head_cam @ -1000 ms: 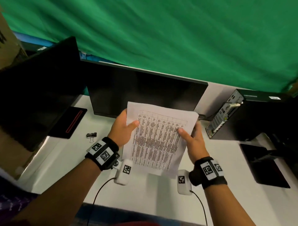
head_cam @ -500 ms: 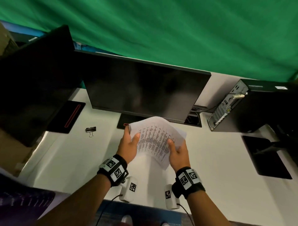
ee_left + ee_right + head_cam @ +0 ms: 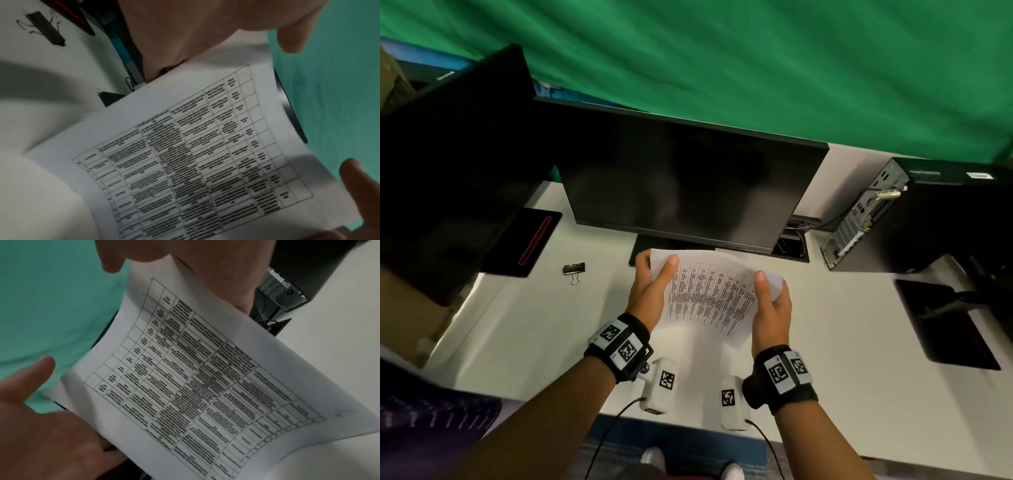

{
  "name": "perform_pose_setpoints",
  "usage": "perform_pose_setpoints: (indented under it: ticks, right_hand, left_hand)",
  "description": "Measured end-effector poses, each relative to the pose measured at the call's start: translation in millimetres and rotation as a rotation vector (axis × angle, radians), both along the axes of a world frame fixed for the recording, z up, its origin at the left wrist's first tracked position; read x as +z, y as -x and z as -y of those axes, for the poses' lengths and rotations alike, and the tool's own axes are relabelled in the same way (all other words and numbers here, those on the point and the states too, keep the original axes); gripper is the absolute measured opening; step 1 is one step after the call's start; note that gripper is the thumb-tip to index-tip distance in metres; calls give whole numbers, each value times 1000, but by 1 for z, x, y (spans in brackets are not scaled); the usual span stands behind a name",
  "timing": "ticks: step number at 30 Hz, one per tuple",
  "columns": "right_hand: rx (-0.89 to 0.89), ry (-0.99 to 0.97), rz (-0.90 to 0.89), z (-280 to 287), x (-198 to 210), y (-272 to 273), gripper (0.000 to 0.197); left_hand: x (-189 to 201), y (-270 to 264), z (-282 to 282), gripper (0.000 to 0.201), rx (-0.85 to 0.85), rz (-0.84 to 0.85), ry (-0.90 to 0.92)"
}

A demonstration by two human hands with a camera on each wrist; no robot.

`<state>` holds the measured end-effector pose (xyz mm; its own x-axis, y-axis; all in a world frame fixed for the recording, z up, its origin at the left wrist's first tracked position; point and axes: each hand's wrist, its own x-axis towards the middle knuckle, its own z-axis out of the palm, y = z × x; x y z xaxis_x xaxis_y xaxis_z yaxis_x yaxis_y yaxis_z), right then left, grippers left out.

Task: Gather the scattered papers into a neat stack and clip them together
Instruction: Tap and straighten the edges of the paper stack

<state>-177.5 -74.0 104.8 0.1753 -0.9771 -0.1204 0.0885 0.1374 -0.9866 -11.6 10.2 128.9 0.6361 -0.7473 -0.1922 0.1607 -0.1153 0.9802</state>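
Since a second ago the papers (image 3: 717, 291) have dropped to the table (image 3: 524, 329) at frame centre, each hand's grip pinching a side edge: left hand (image 3: 652, 291), right hand (image 3: 772, 308). Squaring seems underway; the binder clip (image 3: 574, 269) waits left, untouched.

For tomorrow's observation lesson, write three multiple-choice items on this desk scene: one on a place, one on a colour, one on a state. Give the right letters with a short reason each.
1. Where does the binder clip lie?
A. On the desk, left of the left hand
B. Clamped on the papers
C. On top of the computer tower

2. What colour is the backdrop behind the monitor?
A. Blue
B. Green
C. Grey

3. How are the papers held?
A. Flat on the desk, untouched
B. By the right hand alone
C. By both hands, one at each side

Answers:
1 A, the clip lies alone on the white desk.
2 B, green cloth fills the top of the head view.
3 C, a thumb lies across each side edge.
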Motion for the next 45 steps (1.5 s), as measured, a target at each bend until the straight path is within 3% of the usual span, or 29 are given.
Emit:
perform_pose_setpoints:
  ticks: [4,10,14,21,24,26,29,36,45]
  right_hand:
    - [-35,-71,5,-3,13,-8,43]
    - [-105,-101,-46,0,21,-12,32]
    - [-122,-85,-57,-2,22,-11,36]
    - [-87,-54,-53,-1,25,-12,34]
    - [-8,19,-19,-2,21,-2,30]
    - [77,51,-15,-3,14,10,27]
    - [139,73,-157,-3,5,16,42]
    - [133,146,-317,3,3,18,26]
    - [174,109,-352,9,-4,16,18]
  left_hand:
    - [9,3,8,35,80,-58,-18]
    - [8,-1,14,26,143,-52,-55]
    - [6,-3,14,27,143,-62,-32]
    - [9,-3,10,35,79,-23,-23]
    - [4,-10,0,16,-16,55,-32]
    - [-3,-15,-7,29,-81,101,-92]
    - [-11,-17,-10,43,-107,127,-175]
    - [-16,-20,-9,25,-156,175,-135]
    - [-23,-23,-7,31,-184,202,-114]
